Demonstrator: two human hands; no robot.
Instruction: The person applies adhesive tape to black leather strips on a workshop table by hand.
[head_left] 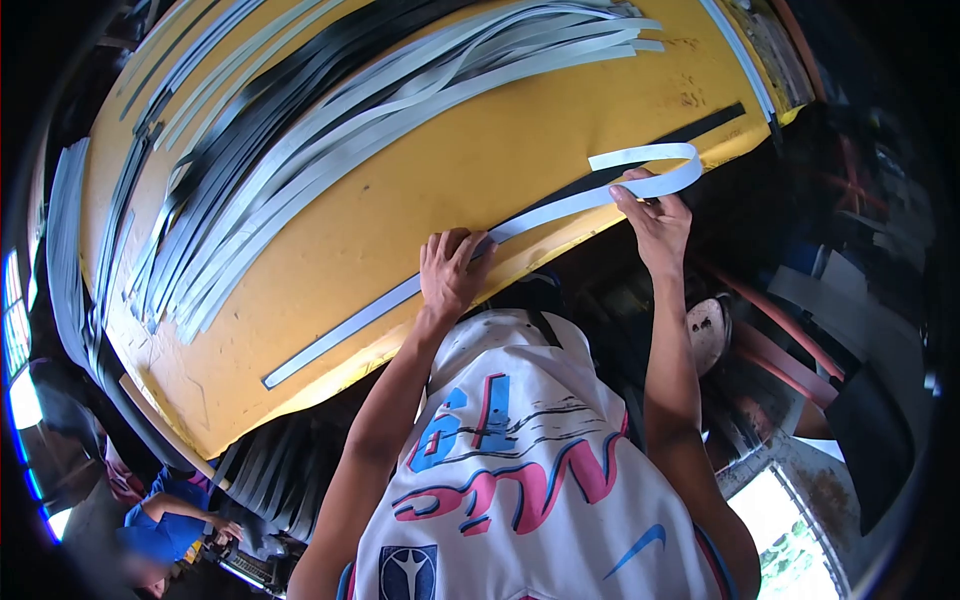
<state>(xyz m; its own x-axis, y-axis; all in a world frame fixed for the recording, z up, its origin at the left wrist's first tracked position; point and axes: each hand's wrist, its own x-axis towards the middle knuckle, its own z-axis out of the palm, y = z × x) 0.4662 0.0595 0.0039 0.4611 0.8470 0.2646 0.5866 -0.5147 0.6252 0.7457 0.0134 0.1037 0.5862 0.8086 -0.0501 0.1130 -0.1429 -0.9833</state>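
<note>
A long white strip (572, 207) lies along a black strip (715, 123) near the front edge of the yellow table (390, 215). My left hand (455, 268) is on the strip's middle, fingers bent and pressing it against the table. To the right, my right hand (655, 220) pinches the white strip between thumb and fingers. Beyond that hand the strip's free end curls back over itself in a loop, above the table. The black strip shows bare at the right, and its edges peek out beside the white one at the left.
Bundles of grey-white strips (300, 185) and black strips (290, 70) cover the table's far side. More strips (68, 230) hang over its left edge. A person in a blue shirt (170, 520) is at the lower left. Red bars (790, 330) stand at the right.
</note>
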